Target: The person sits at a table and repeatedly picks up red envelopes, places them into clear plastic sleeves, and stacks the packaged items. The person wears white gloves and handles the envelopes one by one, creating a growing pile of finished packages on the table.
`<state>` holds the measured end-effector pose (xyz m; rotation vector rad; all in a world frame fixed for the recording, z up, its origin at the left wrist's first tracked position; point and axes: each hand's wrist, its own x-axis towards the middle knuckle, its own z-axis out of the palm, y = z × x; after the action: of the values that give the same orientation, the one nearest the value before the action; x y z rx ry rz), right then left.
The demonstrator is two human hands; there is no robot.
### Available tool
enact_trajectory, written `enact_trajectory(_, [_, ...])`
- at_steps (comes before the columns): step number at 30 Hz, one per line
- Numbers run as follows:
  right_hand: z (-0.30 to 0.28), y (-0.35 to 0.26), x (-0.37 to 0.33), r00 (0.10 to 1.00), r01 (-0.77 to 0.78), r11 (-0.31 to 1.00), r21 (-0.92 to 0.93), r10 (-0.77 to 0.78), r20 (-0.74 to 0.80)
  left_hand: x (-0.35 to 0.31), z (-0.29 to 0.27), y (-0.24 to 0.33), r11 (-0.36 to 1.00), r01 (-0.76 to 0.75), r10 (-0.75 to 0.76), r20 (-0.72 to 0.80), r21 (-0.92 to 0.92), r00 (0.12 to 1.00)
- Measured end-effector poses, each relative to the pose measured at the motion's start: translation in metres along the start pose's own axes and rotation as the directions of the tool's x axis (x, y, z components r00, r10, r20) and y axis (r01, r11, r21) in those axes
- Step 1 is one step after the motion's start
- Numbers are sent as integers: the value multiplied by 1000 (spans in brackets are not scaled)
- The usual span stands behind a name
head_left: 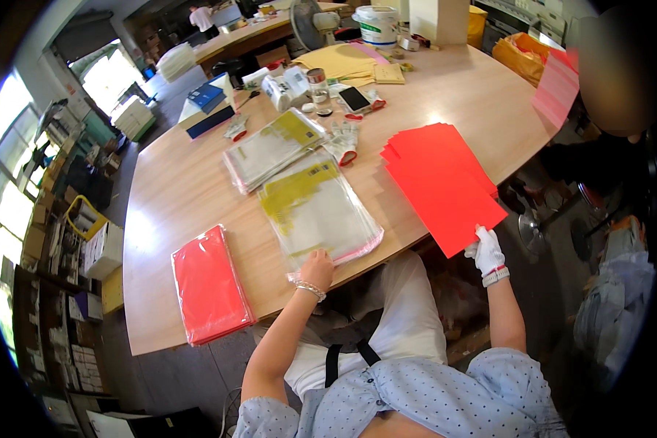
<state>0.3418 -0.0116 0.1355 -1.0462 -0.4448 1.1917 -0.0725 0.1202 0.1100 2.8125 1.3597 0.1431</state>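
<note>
My right hand (487, 252), in a white glove, grips the near corner of a red sheet (445, 208). That sheet lies over a fanned stack of red sheets (434, 139) and juts past the table edge. My left hand (317, 270), bare and with a bracelet at the wrist, has its fingers closed at the near edge of a clear plastic bag (321, 212) with yellow-green print. This bag tops a pile of similar ones; a second pile of bags (274, 146) lies just behind. To the left is a stack of red sheets in clear wrapping (210, 285).
White gloves (342, 141), a phone (355, 99), a tin can (317, 84) and a blue box (206, 97) sit farther back on the wooden table (160, 212). A white bucket (376, 28) and a fan (306, 23) stand beyond. Another person (613, 80) is at the right.
</note>
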Motion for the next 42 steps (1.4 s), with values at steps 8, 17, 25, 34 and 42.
enact_trajectory(8, [44,-8,-105,983,138,982,-131,-151,-101,-1,1,1,994,-73,70,31,81,997])
enact_trajectory(17, [43,18,-134,919,-270,953,-137,297,258,5,24,-24,981,-77,53,-132,-178,990])
enact_trajectory(25, [54,-11,-129,906,-208,971,-115,235,351,-10,43,-39,978,-76,44,-168,-193,985])
enact_trajectory(34, [49,16,-105,924,-217,940,-262,285,255,-4,27,-37,782,120,-304,-206,-611,930])
enact_trajectory(42, [62,7,-103,901,-254,956,-149,290,323,-3,1,-35,594,279,-386,37,-754,922])
